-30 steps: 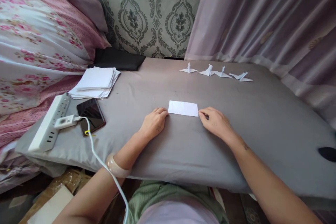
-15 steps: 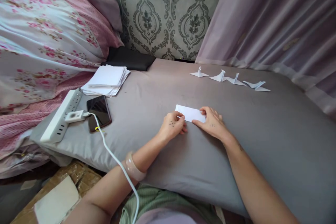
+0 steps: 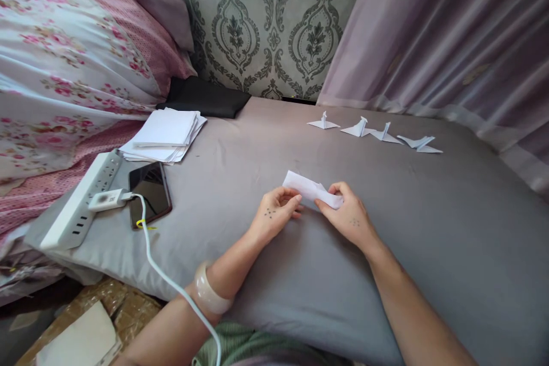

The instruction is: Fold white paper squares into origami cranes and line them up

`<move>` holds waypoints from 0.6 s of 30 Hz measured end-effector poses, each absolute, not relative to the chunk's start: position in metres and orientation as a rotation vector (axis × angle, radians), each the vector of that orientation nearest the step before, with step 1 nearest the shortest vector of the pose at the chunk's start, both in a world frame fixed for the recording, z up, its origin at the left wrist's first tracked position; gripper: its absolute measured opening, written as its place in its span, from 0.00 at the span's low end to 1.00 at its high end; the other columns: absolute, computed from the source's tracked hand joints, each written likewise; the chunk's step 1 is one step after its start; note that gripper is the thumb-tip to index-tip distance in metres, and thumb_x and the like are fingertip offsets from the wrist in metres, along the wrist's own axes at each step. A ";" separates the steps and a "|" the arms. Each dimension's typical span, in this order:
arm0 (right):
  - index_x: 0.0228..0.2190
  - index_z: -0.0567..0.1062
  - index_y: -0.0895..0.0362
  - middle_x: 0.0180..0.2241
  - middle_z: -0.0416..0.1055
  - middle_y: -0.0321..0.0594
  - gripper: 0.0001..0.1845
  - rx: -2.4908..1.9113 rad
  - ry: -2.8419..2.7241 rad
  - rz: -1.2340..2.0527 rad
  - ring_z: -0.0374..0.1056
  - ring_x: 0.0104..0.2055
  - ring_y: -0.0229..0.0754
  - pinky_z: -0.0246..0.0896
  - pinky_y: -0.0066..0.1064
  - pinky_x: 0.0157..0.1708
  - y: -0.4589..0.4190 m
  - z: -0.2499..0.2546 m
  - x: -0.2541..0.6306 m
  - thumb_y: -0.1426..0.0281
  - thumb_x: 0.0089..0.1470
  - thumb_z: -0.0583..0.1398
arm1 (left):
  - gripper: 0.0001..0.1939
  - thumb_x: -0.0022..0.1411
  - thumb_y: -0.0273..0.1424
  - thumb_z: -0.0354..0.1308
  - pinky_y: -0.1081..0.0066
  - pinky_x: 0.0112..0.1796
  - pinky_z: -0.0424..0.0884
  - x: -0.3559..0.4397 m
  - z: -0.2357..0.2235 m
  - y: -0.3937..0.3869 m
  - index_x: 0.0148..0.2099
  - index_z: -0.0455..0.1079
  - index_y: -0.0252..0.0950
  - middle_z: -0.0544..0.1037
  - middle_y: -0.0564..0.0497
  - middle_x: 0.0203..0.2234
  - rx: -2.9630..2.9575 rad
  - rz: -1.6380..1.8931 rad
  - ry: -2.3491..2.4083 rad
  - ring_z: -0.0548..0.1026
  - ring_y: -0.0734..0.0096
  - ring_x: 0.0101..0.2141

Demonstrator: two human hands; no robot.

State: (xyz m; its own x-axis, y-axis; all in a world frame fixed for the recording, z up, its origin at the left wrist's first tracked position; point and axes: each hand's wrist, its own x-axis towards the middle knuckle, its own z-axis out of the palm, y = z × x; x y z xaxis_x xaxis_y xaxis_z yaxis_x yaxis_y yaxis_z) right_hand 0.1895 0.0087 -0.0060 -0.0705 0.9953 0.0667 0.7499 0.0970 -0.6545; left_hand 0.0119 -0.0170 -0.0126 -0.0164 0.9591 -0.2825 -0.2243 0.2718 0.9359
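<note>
A folded white sheet of paper (image 3: 309, 187) is between my hands over the grey-covered surface, its layers slightly parted along the top edge. My right hand (image 3: 348, 211) pinches the paper's right end between thumb and fingers. At the paper's lower left, my left hand (image 3: 277, 209) has its thumb and fingertips closed on the edge, the fingers partly behind the paper. Farther back on the right stand several folded paper cranes, among them one crane (image 3: 323, 122) at the left of the row and another (image 3: 420, 143) at the right.
A stack of white paper (image 3: 165, 132) lies at the left, near a black folded item (image 3: 206, 97). Closer in are a phone (image 3: 150, 191) and a white power strip (image 3: 83, 200). A white cable (image 3: 165, 274) runs across my left forearm. Curtains (image 3: 394, 40) hang at the right.
The paper, flat before, is now tilted with its right end lower and its layers parted. My right hand has moved slightly down and grips its end. The view has shifted slightly.
</note>
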 end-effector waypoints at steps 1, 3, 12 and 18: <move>0.33 0.64 0.52 0.28 0.71 0.35 0.15 -1.679 -1.850 0.598 0.67 0.29 0.41 0.58 0.29 0.28 0.005 -0.006 0.185 0.57 0.48 0.61 | 0.11 0.55 0.31 0.65 0.71 0.32 0.76 0.011 -0.009 -0.018 0.38 0.71 0.30 0.77 0.47 0.31 0.799 1.145 1.174 0.78 0.69 0.33; 0.34 0.63 0.51 0.28 0.72 0.35 0.16 -1.659 -1.835 0.497 0.69 0.29 0.43 0.57 0.29 0.27 -0.003 -0.007 0.177 0.56 0.50 0.60 | 0.16 0.51 0.34 0.69 0.69 0.35 0.77 0.010 -0.003 -0.019 0.39 0.71 0.30 0.77 0.46 0.35 0.758 1.170 1.112 0.77 0.67 0.37; 0.36 0.62 0.53 0.27 0.72 0.39 0.14 -1.589 -1.935 0.247 0.72 0.27 0.48 0.55 0.31 0.24 -0.016 -0.021 0.159 0.56 0.55 0.57 | 0.20 0.45 0.37 0.72 0.66 0.39 0.74 0.012 0.001 -0.021 0.34 0.67 0.31 0.77 0.50 0.29 0.696 1.211 0.997 0.76 0.72 0.32; 0.39 0.63 0.52 0.34 0.74 0.41 0.17 -1.522 -1.922 0.586 0.73 0.34 0.46 0.62 0.33 0.30 -0.018 -0.009 0.163 0.56 0.53 0.59 | 0.16 0.46 0.35 0.70 0.74 0.35 0.69 0.010 0.003 -0.022 0.32 0.70 0.31 0.75 0.53 0.24 0.742 1.167 1.034 0.72 0.78 0.26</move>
